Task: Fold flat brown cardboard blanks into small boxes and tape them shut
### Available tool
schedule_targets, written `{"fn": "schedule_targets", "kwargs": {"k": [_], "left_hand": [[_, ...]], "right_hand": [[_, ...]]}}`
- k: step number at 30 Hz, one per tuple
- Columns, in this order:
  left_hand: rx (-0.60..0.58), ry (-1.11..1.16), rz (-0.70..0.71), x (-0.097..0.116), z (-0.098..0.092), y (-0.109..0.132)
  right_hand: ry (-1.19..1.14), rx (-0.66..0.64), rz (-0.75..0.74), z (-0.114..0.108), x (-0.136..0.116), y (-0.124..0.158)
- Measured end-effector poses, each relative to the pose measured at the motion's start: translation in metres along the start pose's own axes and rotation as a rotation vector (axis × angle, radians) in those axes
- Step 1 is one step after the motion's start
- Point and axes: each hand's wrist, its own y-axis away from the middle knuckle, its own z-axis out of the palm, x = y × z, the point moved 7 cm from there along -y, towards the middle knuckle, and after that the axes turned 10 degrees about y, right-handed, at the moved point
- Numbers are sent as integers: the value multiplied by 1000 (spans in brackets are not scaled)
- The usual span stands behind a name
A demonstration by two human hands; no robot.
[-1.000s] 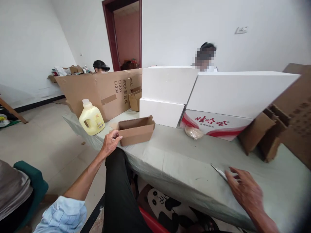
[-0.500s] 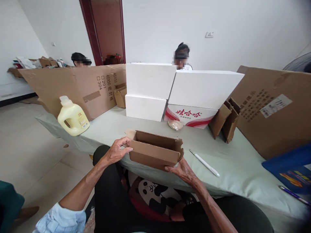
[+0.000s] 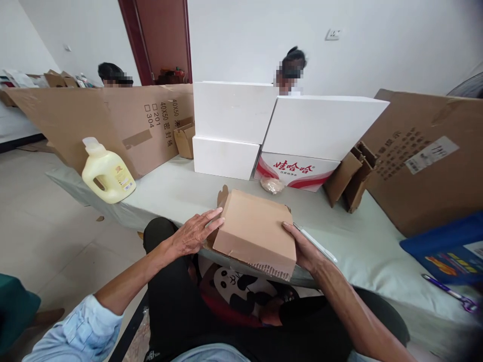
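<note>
A small brown cardboard box (image 3: 254, 231) lies at the table's near edge, its broad flat face turned up toward me. My left hand (image 3: 193, 234) presses against the box's left side with fingers stretched out along it. My right hand (image 3: 305, 247) grips the right side, fingers wrapped under the edge. A white pen-like tool (image 3: 319, 246) lies on the cloth just behind my right hand.
A yellow jug (image 3: 106, 172) stands at the left. White foam boxes (image 3: 264, 125), a red-and-white carton (image 3: 298, 171), folded brown boxes (image 3: 350, 176) and large cardboard sheets (image 3: 422, 156) line the back of the grey-covered table (image 3: 181, 188). Two people sit behind them. A blue item (image 3: 449, 246) lies right.
The box came from the table's left to the near edge in front of me, then was tipped over so its flat face is up. My right hand came to its right side.
</note>
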Motion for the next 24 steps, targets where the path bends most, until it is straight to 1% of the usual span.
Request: {"fn": "schedule_targets", "kwargs": {"k": [3,6,8,12,13,15,17,20,22,24], "left_hand": [[88,46,77,4,-1,-9],[132,130,106,9,-8,-18],[167,208,47,7,-16,-21],[230,382,-161,-6,-26,-23],[230,404,-191,-8,-27,-24],[224,409,-196,-8,-28,-26],[187,371,-138,-5,-26,-31],[97,251,-16,2,-16,-36],[56,153,28,4,-10,-39],[48,88,44,6,-9,-42]], "right_hand": [[14,22,12,-2,-2,1],[39,-10,6,-2,-5,3],[40,-77,9,0,-7,7],[29,-259,21,7,-11,16],[21,-280,26,8,-12,17],[4,-287,51,9,-12,18],[-1,-269,80,8,-12,18],[1,-231,97,5,-11,16],[-20,-223,112,3,-9,16],[-38,-237,123,2,-8,18]]}}
